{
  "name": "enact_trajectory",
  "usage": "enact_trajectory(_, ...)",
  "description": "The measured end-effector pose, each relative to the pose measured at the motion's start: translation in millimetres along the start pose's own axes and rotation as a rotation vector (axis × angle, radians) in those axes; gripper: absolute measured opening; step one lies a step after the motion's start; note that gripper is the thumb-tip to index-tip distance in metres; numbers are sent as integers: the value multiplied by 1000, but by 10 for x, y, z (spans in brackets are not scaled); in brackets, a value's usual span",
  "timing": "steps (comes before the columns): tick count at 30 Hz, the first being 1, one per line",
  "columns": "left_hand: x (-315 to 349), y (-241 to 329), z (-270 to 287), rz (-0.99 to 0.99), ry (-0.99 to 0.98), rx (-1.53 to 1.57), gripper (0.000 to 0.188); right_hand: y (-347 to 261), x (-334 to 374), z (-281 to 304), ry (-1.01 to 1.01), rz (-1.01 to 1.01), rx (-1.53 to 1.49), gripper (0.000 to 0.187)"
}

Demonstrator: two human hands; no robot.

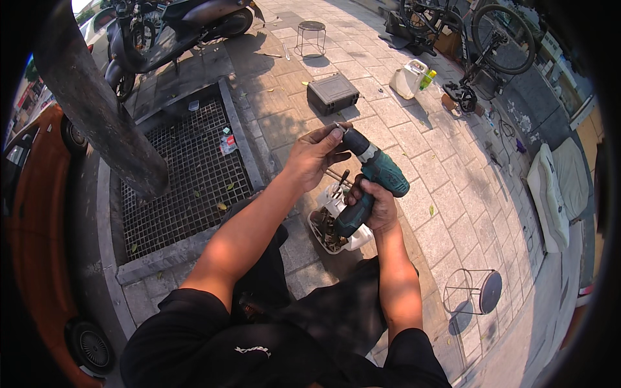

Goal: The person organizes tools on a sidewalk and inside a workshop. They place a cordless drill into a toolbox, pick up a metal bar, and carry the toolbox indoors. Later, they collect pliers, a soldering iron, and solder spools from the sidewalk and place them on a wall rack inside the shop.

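Observation:
My right hand [380,205] is wrapped round the grip of a teal and black cordless drill [381,172], which I hold up in front of me, its chuck pointing up and to the left. At the chuck, the fingers of my left hand [315,155] are pinched together. A small shiny tip shows between thumb and finger; what it belongs to is too small to tell. Below the drill, on the paving, sits a cut-open white plastic container [357,242] filled with tools and metal pieces, partly hidden by the drill and my right hand.
A dark hard case [332,93] lies ahead, with a round stool [312,35] beyond it. A white jug [408,79] stands to its right. Another stool [490,291] lies tipped at lower right. Left are a tree trunk [97,103] and a grate [184,187].

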State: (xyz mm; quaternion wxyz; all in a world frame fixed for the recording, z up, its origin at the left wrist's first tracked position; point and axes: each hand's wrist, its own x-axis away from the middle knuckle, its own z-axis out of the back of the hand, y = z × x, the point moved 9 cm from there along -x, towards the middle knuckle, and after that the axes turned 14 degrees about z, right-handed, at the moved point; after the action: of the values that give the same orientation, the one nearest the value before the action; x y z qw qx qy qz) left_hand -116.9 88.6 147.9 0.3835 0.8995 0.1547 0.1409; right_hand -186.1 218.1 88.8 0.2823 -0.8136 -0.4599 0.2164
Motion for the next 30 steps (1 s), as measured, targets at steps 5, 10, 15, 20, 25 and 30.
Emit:
enact_trajectory(5,-22,-8,39,-3,20,4,37,34,-7,17,7,-33,0,20)
enact_trajectory(10,-19,-7,34,0,20,9,37,23,-18,-11,-22,-30,-7,21)
enact_trajectory(15,-1,12,27,-7,31,6,36,50,-8,7,14,-65,-20,23)
enact_trajectory(20,-6,8,26,-2,24,15,35,58,-1,4,19,-81,-35,24)
enact_trajectory(25,5,13,61,-23,41,21,33,63,8,-6,12,-70,-28,25)
enact_trajectory(30,-11,34,81,-67,42,40,30,65,0,41,28,-39,14,24)
